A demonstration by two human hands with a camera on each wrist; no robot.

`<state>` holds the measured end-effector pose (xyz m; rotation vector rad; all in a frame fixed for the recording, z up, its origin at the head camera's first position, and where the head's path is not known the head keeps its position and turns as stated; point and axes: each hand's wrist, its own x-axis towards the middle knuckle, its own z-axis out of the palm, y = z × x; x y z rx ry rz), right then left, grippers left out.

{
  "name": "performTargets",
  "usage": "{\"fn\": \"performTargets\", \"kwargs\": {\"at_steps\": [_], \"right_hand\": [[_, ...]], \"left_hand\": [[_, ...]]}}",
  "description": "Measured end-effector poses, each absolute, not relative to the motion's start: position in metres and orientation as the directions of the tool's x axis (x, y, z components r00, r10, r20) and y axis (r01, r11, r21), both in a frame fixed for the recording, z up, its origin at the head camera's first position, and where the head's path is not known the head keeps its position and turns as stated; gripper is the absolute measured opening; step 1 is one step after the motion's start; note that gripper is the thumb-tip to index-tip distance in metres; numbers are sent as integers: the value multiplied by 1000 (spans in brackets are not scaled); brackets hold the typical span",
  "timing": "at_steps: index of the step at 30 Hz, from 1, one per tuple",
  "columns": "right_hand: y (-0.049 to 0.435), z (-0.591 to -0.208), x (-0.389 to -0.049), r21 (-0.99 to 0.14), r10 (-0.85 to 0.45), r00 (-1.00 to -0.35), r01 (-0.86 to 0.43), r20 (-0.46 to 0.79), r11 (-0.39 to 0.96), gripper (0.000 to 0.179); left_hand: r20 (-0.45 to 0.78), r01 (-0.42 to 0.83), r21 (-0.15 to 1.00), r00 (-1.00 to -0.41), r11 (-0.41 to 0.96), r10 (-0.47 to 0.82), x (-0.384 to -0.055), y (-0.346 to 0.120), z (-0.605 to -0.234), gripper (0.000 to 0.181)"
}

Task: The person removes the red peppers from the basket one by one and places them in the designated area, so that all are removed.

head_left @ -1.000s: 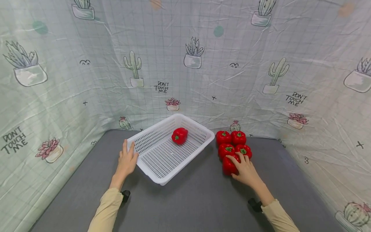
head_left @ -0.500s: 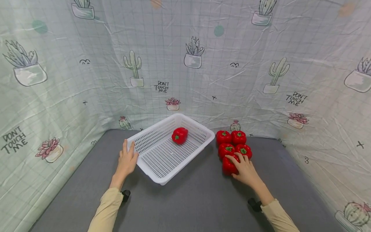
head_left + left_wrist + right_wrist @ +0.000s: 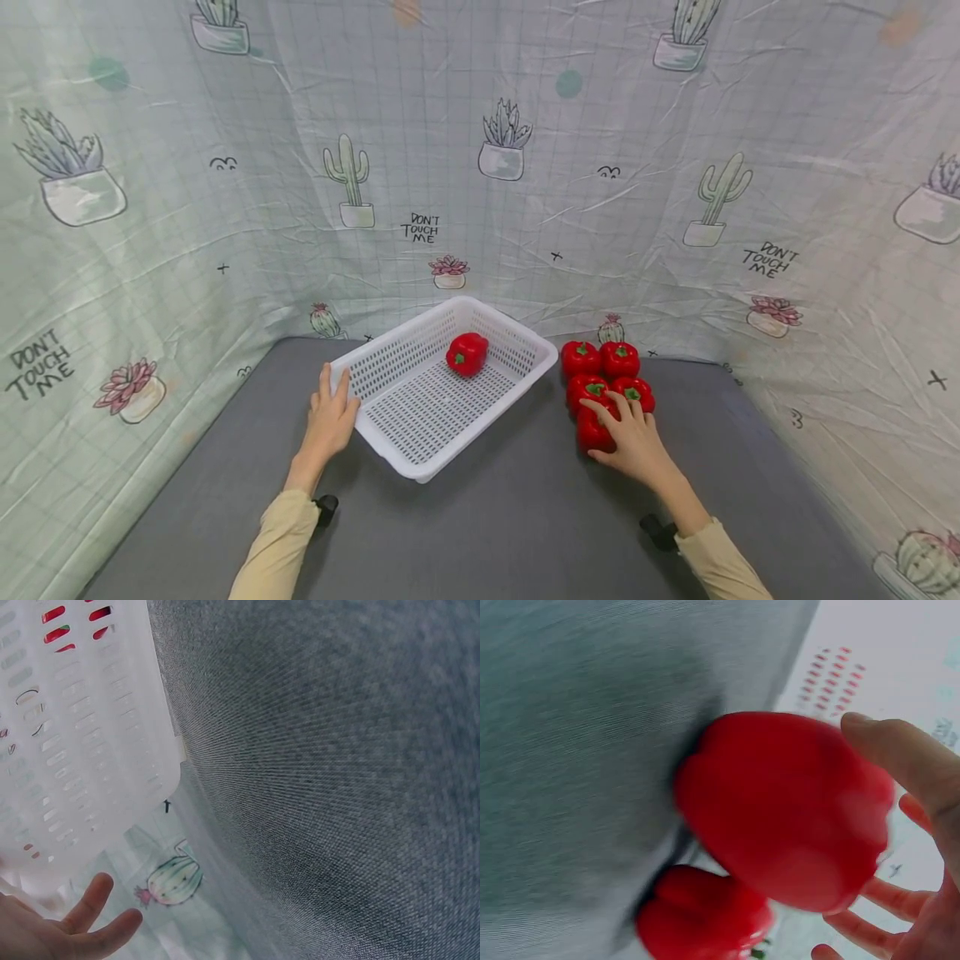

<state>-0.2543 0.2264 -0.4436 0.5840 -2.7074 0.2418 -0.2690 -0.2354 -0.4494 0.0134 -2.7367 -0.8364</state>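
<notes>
My right hand [image 3: 636, 442] is at the nearest red bell pepper [image 3: 594, 429], its thumb on the near side and its fingers over the far side. In the right wrist view this bell pepper [image 3: 780, 810] fills the middle, the thumb's tip against it and the fingers curving behind. My left hand [image 3: 331, 419] rests at the left corner of a white perforated basket [image 3: 480, 429] with its fingers fairly straight. Two of those fingers [image 3: 97, 919] stretch past the basket's corner in the left wrist view. One red bell pepper [image 3: 467, 355] lies inside the basket.
Behind the held pepper, several more bell peppers [image 3: 581, 358] stand close together in pairs, green stems up. All rest on a grey table [image 3: 495, 533]. A pale cloth backdrop [image 3: 420, 100] with printed cacti rises close behind and along both sides.
The right thumb has slid slightly left along the near side of the bell pepper. The left hand and basket stay in place, while the head view has shifted a little.
</notes>
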Motion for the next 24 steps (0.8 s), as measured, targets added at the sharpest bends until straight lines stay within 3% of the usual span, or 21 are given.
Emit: {"fn": "performTargets", "kwargs": {"at_steps": [24], "right_hand": [[151, -374, -268, -102, -439, -744, -556, 505, 825, 67]], "left_hand": [[261, 63, 549, -960, 833, -99, -268, -234, -449, 56]]}}
